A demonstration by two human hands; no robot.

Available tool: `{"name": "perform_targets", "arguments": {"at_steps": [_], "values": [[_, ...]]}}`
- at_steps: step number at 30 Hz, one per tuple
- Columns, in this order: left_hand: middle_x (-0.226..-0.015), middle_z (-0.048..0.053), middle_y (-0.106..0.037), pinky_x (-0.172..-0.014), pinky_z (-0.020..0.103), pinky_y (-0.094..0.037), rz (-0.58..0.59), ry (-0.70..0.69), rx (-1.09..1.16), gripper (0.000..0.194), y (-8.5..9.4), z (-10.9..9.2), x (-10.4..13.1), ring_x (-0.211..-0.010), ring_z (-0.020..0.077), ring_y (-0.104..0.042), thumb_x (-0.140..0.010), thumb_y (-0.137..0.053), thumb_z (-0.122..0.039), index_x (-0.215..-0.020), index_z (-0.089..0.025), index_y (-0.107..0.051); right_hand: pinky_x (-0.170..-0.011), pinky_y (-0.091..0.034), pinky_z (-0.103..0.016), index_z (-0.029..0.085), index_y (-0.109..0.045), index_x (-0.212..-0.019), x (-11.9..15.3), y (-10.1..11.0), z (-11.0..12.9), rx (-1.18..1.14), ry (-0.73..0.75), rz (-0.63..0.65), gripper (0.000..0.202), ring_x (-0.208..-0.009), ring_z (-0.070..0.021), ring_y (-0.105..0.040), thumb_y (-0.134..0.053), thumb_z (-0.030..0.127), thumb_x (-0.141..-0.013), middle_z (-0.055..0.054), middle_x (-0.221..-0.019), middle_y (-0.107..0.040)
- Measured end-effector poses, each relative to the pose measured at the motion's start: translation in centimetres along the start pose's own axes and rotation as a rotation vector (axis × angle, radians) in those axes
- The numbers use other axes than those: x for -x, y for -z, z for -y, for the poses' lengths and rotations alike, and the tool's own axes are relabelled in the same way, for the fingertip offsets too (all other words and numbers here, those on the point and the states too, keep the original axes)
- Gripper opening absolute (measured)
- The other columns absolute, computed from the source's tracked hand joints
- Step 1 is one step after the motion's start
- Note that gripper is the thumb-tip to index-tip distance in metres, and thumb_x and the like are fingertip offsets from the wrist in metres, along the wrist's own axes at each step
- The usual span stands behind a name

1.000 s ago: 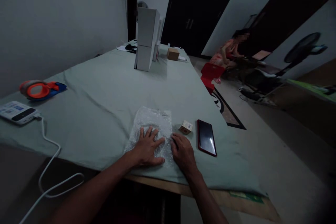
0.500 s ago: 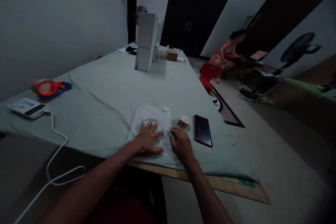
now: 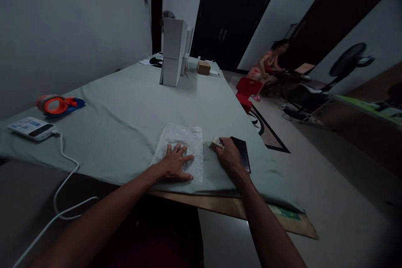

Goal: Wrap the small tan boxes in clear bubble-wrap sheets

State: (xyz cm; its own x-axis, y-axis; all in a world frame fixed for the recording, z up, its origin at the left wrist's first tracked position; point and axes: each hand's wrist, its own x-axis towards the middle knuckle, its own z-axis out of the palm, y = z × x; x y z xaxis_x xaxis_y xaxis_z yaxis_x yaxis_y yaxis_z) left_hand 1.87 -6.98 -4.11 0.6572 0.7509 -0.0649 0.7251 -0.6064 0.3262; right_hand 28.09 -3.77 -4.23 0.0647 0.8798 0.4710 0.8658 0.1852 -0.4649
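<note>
A sheet of clear bubble wrap (image 3: 190, 134) lies flat near the front edge of the table. On top of it rests my left hand (image 3: 176, 163), fingers spread. To its right, my right hand (image 3: 230, 155) has its fingers closed around a small cardboard box (image 3: 215, 143), whose left part shows while the rest is hidden by the hand. A dark smartphone (image 3: 243, 153) with a red-edged case lies beside the right hand and is partly covered by it.
An orange and blue tape dispenser (image 3: 59, 104) and a white device (image 3: 31, 128) with a white cable stand at the left. White boxes (image 3: 172, 52) and a brown box (image 3: 203, 67) are farther back. A person (image 3: 266, 63) sits beyond a red chair (image 3: 246, 90).
My right hand has moved right from the bubble wrap's edge and taken hold of the small box. My left hand stays spread on the bubble wrap.
</note>
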Motion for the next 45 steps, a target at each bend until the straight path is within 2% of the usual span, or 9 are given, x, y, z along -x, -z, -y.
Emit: {"name": "perform_targets", "arguments": {"at_steps": [3, 7, 13, 17, 21, 24, 29, 37, 45], "values": [[-0.156, 0.014, -0.024, -0.108, 0.07, -0.005, -0.006, -0.007, 0.002, 0.084, -0.1, 0.1, -0.1, -0.143, 0.0441, -0.013, -0.071, -0.062, -0.068, -0.142, -0.03, -0.039, -0.09, -0.042, -0.044, 0.017, -0.064, -0.097, -0.4, 1.3, 0.3, -0.064, -0.03, 0.016, 0.031, -0.097, -0.0295, -0.056, -0.065, 0.033, -0.07, -0.013, -0.098, -0.065], [-0.156, 0.014, -0.025, -0.108, 0.07, -0.005, -0.026, -0.018, 0.005, 0.082, -0.3, 0.3, 0.0, -0.143, 0.0449, -0.012, -0.072, -0.06, -0.069, -0.141, -0.031, -0.039, -0.085, -0.046, -0.042, 0.016, -0.064, -0.105, -0.1, 2.2, 3.2, -0.229, -0.054, 0.08, 0.04, -0.089, -0.025, -0.058, -0.066, 0.036, -0.071, -0.011, -0.102, -0.065], [-0.157, 0.011, -0.022, -0.108, 0.071, -0.005, -0.067, -0.054, 0.028, 0.082, -0.6, 0.5, 0.2, -0.142, 0.0464, -0.013, -0.073, -0.062, -0.065, -0.144, -0.033, -0.035, -0.077, -0.052, -0.033, 0.018, -0.063, -0.106, 1.5, -1.1, 8.0, -0.553, -0.062, 0.272, 0.038, -0.086, -0.0201, -0.063, -0.062, 0.039, -0.074, -0.006, -0.099, -0.069], [-0.156, 0.009, -0.025, -0.109, 0.069, -0.007, -0.103, -0.073, 0.056, 0.084, -0.5, 0.6, 0.1, -0.141, 0.0451, -0.017, -0.069, -0.067, -0.063, -0.142, -0.033, -0.038, -0.074, -0.052, -0.035, 0.016, -0.061, -0.1, 2.4, -2.7, 8.0, -0.669, -0.128, 0.303, 0.034, -0.081, -0.0209, -0.064, -0.058, 0.041, -0.077, -0.007, -0.092, -0.07], [-0.151, 0.006, -0.036, -0.114, 0.057, -0.015, -0.185, 0.012, 0.089, 0.061, 0.2, 1.4, 1.1, -0.141, 0.0353, -0.024, -0.076, -0.063, -0.056, -0.132, -0.032, -0.052, -0.077, -0.052, -0.035, 0.016, -0.059, -0.101, 2.7, -3.1, 7.3, -0.727, -0.183, 0.297, 0.035, -0.084, -0.021, -0.065, -0.059, 0.041, -0.077, -0.008, -0.096, -0.069], [-0.149, 0.009, -0.039, -0.116, 0.053, -0.012, -0.236, 0.091, 0.076, 0.055, 0.6, 2.2, 2.6, -0.142, 0.0313, -0.023, -0.082, -0.057, -0.043, -0.134, -0.027, -0.049, -0.078, -0.052, -0.035, 0.017, -0.06, -0.103, 2.8, -3.3, 7.3, -0.74, -0.195, 0.294, 0.037, -0.085, -0.0207, -0.064, -0.061, 0.042, -0.075, -0.007, -0.097, -0.069], [-0.147, 0.01, -0.042, -0.116, 0.055, -0.014, -0.21, 0.101, 0.081, 0.072, 0.1, 2.5, 4.1, -0.141, 0.0325, -0.026, -0.076, -0.061, -0.042, -0.141, -0.023, -0.036, -0.079, -0.05, -0.035, 0.016, -0.06, -0.105, 3.2, -3.3, 7.7, -0.7, -0.155, 0.328, 0.04, -0.085, -0.0207, -0.063, -0.063, 0.039, -0.073, -0.006, -0.097, -0.069], [-0.151, 0.013, -0.035, -0.116, 0.055, -0.013, -0.186, 0.113, 0.111, 0.087, -0.5, 2.8, 4.0, -0.141, 0.0334, -0.028, -0.073, -0.062, -0.045, -0.147, -0.022, -0.022, -0.075, -0.048, -0.033, 0.017, -0.066, -0.1, 2.8, -3.1, 8.0, -0.496, -0.021, 0.375, 0.035, -0.083, -0.0203, -0.061, -0.069, 0.037, -0.071, -0.005, -0.093, -0.066], [-0.152, 0.016, -0.033, -0.117, 0.054, -0.009, -0.189, 0.114, 0.137, 0.098, -0.5, 2.8, 4.0, -0.142, 0.0331, -0.025, -0.071, -0.063, -0.047, -0.149, -0.017, -0.013, -0.084, -0.046, -0.035, 0.018, -0.063, -0.11, 2.3, -4.1, 8.6, -0.401, 0.119, 0.434, 0.039, -0.093, -0.0209, -0.06, -0.069, 0.029, -0.073, -0.007, -0.103, -0.066]]}}
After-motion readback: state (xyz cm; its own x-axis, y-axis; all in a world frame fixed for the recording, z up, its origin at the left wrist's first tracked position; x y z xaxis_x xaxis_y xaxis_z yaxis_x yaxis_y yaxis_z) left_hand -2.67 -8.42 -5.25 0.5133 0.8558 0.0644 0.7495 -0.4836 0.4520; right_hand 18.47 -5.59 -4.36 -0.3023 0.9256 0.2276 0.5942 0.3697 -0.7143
